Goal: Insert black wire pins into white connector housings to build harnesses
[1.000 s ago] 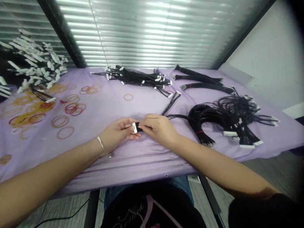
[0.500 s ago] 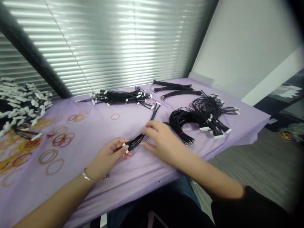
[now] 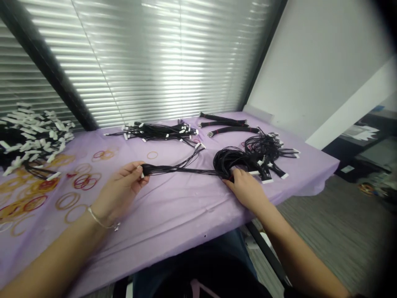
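Observation:
My left hand pinches the end of a black wire bundle, with small white connectors just showing at my fingertips. The wires run taut to the right across the lilac table cover, and a few strands fan away from the rest. They end in a thick tangled loop. My right hand grips the lower edge of that loop, its fingers on the wires. A pile of wires with white connectors lies just beyond it, touching the loop.
Beyond the hands lie a flat bunch of connector-ended wires and thick black harnesses. At left are scattered rubber bands and a heap of white-ended wires. Window blinds stand behind the table; carpet shows beyond its right edge.
My hands have moved apart, and the bundle now stretches long between them. My left hand holds its end further left, my right hand has dropped onto the loop, and the view has tilted up.

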Demonstrator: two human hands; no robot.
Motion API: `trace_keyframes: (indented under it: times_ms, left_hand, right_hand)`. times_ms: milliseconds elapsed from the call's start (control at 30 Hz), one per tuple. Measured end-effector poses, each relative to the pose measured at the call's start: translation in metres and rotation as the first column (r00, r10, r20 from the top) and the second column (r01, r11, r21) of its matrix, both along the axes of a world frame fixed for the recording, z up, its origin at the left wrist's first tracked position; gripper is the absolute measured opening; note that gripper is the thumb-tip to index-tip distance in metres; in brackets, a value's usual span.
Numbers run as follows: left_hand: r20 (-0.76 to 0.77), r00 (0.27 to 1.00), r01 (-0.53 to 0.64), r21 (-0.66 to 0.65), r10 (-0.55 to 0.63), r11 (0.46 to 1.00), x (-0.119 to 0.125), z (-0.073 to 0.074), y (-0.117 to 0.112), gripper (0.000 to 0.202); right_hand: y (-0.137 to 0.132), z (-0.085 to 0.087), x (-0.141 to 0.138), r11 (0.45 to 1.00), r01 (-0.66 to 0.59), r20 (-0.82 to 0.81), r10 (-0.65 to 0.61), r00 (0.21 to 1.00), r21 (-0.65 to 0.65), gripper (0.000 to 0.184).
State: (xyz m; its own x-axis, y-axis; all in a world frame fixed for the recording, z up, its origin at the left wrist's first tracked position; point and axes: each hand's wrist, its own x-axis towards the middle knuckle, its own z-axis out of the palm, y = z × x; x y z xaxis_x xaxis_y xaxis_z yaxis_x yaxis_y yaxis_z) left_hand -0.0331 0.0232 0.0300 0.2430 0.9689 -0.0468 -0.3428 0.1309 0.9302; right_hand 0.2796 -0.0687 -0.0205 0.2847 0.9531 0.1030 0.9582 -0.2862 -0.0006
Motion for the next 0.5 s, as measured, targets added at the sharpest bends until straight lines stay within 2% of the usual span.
trace_keyframes:
  times_ms: [67,367,500]
  left_hand:
    - [0.021,0.999,-0.024,0.008,0.024,1.0,-0.003,0.005,0.002,0.004]
    - [0.142,0.965,-0.225,0.025,0.219,0.974,-0.014,0.019,0.014,0.02]
    - [0.132,0.955,-0.275,0.06,0.266,0.959,-0.016,0.026,0.016,0.022]
  right_hand:
    - [-0.001,0.0,-0.001,0.999,-0.032,0.008,0.032,0.999,0.002,0.034]
    - [-0.002,0.0,-0.003,0.99,-0.139,0.002,0.139,0.99,0.029,0.032]
    - [-0.002,0.001,-0.004,0.985,-0.166,-0.018,0.167,0.986,0.051,0.032]
